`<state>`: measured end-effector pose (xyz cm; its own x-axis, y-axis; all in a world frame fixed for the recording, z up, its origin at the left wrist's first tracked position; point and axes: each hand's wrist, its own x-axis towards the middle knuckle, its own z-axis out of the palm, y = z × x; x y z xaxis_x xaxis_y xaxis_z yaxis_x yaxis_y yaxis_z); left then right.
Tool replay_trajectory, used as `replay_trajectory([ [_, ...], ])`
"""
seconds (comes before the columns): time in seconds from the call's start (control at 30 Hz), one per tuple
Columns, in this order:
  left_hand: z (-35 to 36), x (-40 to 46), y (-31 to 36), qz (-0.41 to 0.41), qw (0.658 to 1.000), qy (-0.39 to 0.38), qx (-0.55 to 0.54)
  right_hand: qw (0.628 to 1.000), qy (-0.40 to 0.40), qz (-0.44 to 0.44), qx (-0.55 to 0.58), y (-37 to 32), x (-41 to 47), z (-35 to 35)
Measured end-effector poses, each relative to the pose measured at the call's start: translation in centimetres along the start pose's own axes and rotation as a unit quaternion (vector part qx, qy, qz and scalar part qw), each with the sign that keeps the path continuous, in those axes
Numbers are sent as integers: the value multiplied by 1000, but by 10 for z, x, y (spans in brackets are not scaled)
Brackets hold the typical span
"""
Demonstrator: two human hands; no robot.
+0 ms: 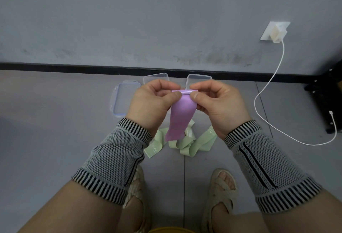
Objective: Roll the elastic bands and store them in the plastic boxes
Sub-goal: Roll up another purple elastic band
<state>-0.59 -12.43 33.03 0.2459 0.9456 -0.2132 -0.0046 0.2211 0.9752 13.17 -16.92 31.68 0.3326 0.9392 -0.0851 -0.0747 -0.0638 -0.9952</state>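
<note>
Both hands, left hand (153, 101) and right hand (216, 103), pinch the purple band's (180, 116) rolled top edge above the floor; green bands (185, 143) lie below, clear plastic boxes (156, 78) beyond, their contents hidden.

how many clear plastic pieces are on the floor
3: blue-rimmed lid left of the hands, clear box behind the left hand, another clear box behind the right; more may be hidden.

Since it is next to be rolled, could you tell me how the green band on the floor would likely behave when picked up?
Probably floppy: the green band lies in loose folds on the floor. Likely light and thin, like the purple band drooping from both hands.
</note>
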Motion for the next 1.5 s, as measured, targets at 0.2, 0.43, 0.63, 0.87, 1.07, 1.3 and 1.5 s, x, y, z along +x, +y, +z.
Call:
replay_trajectory([
  [0.2,0,0,-1,9,1000,-9,5,999,-13,12,-27,0,-1,1],
  [0.43,5,-2,1,-28,999,-6,13,1000,4,-5,-10,0,0,-2],
  [0.63,1,0,0,-10,1000,-8,16,999,-6,-28,-16,0,-1,-1],
  [0.87,-2,0,1,3,1000,-6,-9,999,-36,17,14,-1,-1,0],
  [1.07,2,0,2,-32,999,-19,-27,1000,-6,2,-8,0,0,-1],
  [1.3,1,1,3,-44,998,-24,-46,1000,1,-12,13,-3,-1,0],
  [1.5,1,0,4,-23,999,-6,-34,1000,-13,-19,8,-1,-1,0],
])
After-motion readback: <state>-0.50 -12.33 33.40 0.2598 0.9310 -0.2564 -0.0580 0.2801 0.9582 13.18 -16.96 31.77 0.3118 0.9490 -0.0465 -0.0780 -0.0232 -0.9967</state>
